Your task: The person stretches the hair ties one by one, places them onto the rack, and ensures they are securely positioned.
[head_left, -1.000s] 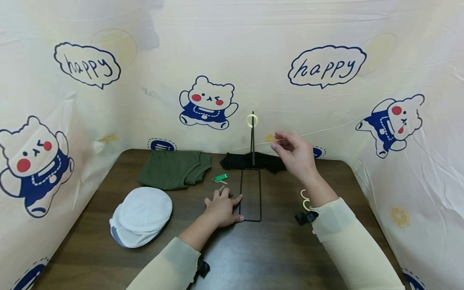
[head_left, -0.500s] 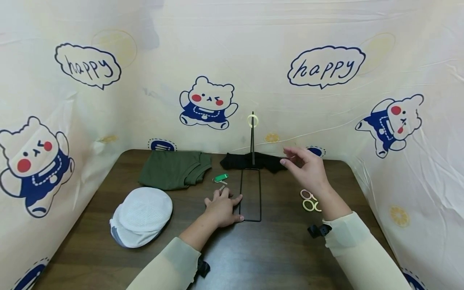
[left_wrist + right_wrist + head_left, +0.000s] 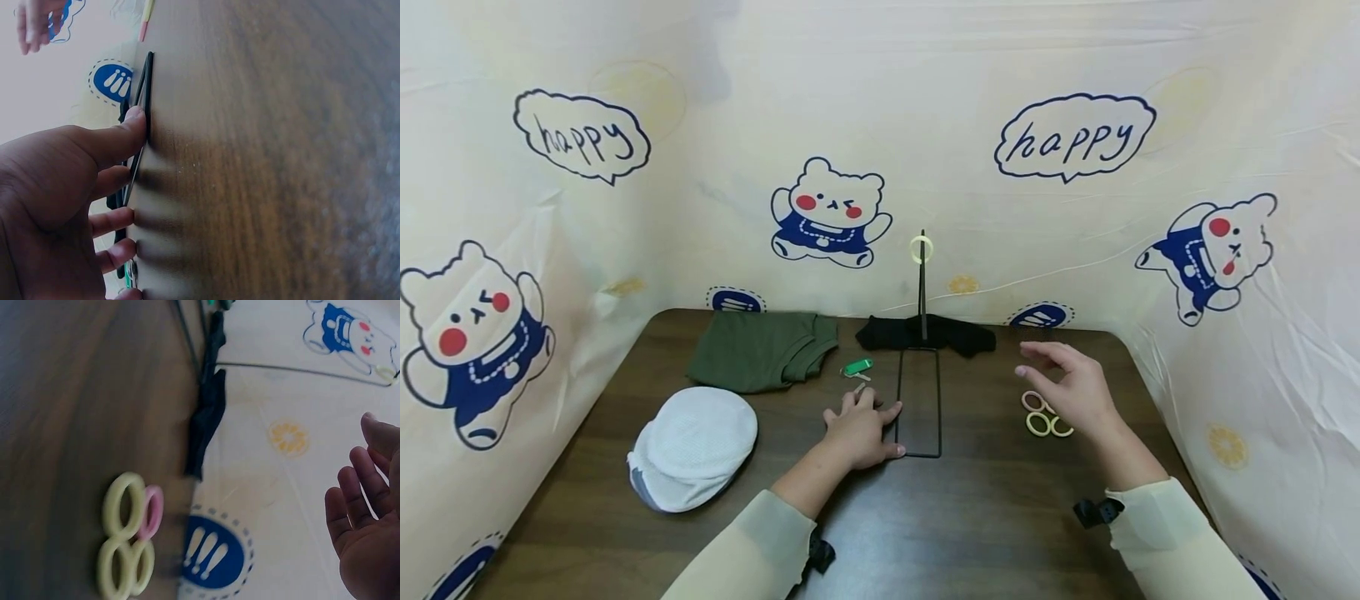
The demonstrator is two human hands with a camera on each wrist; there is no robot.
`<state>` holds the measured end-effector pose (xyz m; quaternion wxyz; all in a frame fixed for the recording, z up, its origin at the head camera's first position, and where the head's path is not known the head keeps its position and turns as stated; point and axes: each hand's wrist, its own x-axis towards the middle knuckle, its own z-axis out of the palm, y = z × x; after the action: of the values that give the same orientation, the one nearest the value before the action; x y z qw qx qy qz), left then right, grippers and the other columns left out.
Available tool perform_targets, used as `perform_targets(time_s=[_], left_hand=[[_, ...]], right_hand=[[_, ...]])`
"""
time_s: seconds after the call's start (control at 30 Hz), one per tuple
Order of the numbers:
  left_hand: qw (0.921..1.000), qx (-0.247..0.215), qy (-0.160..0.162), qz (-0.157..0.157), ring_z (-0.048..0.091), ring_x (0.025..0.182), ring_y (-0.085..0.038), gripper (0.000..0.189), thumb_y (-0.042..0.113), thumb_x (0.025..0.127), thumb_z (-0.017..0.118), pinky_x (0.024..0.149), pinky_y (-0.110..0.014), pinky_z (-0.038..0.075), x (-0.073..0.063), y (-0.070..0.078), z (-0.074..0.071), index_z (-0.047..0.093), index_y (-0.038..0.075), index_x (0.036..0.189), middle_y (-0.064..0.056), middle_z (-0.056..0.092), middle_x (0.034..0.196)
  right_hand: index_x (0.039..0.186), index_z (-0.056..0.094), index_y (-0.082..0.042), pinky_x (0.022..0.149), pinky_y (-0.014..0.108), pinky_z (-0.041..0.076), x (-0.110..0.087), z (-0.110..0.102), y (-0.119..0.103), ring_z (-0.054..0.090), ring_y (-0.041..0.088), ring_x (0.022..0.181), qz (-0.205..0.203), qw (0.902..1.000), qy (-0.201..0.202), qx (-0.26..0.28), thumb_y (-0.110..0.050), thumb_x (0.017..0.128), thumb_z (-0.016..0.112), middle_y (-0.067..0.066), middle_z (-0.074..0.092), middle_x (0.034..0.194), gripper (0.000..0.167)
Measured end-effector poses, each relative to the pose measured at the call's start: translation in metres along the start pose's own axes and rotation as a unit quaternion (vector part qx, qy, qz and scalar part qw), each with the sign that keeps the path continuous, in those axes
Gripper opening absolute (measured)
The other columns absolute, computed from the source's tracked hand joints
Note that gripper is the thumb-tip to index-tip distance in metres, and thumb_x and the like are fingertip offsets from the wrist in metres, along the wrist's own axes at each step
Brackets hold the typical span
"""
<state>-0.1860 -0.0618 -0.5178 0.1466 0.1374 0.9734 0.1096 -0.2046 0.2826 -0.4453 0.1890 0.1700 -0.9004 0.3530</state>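
A black wire stand (image 3: 940,404) has a flat rectangular base and a tall upright; a pale yellow ring (image 3: 931,249) hangs near its top. My left hand (image 3: 859,433) presses the base's left side with thumb and index finger, the other fingers spread on the table. In the left wrist view the thumb (image 3: 128,132) lies against the black wire. My right hand (image 3: 1071,387) hovers with loosely bent fingers and nothing between them. Just below and left of it lie several small rings, a pink ring (image 3: 153,512) and pale yellow rings (image 3: 1038,435), partly hidden behind the hand in the head view.
Behind the stand lies a black cloth (image 3: 887,333). A folded dark green garment (image 3: 745,354) and a white cap (image 3: 696,442) occupy the left of the brown table (image 3: 985,517). Keys with a green tag (image 3: 857,367) lie just beyond my left fingers. A printed curtain surrounds the table.
My right hand has moved from beside the upright rightward and down to above the loose rings, which came into view. The left hand and stand have stayed put.
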Motion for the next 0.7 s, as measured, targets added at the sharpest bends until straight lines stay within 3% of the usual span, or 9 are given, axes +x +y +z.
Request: perform_targets(time_s=[0.27,0.47,0.6,0.7], left_hand=[[1.0,-0.004,0.002,0.001,0.034,0.135,-0.04,0.079,0.063,0.089,0.072,0.092,-0.066,0.034,0.0,-0.001,-0.001,0.042,0.039,0.159,-0.007,0.039,0.152],[1.0,-0.002,0.001,0.0,0.034,0.136,-0.04,0.079,0.064,0.089,0.072,0.093,-0.067,0.033,0.0,-0.001,0.0,0.042,0.039,0.159,-0.007,0.038,0.153],[1.0,-0.002,0.003,0.002,0.034,0.136,-0.04,0.079,0.064,0.089,0.072,0.093,-0.067,0.033,0.001,-0.002,0.002,0.042,0.039,0.159,-0.007,0.039,0.153],[1.0,0.0,0.006,0.001,0.034,0.136,-0.04,0.079,0.064,0.089,0.072,0.093,-0.067,0.033,0.001,-0.002,0.002,0.042,0.04,0.159,-0.007,0.038,0.153]], right_hand=[[0.123,0.075,-0.008,0.08,0.011,0.046,-0.02,-0.009,0.033,0.068,0.026,0.094,0.027,0.9995,-0.003,-0.016,-0.007,0.091,0.081,0.008,0.075,0.111,0.033],[0.127,0.073,-0.009,0.075,0.01,0.047,-0.032,-0.018,0.053,0.067,0.024,0.097,0.071,0.9966,-0.031,-0.031,-0.005,0.095,0.076,0.009,0.074,0.114,0.033],[0.128,0.072,-0.006,0.073,0.012,0.048,-0.037,-0.023,0.066,0.068,0.031,0.099,0.095,0.9936,-0.052,-0.031,-0.005,0.095,0.074,0.014,0.073,0.117,0.033],[0.129,0.071,-0.005,0.08,0.021,0.05,-0.039,-0.027,0.078,0.068,0.036,0.105,0.115,0.9896,-0.079,-0.035,-0.007,0.095,0.074,0.017,0.072,0.121,0.034]])
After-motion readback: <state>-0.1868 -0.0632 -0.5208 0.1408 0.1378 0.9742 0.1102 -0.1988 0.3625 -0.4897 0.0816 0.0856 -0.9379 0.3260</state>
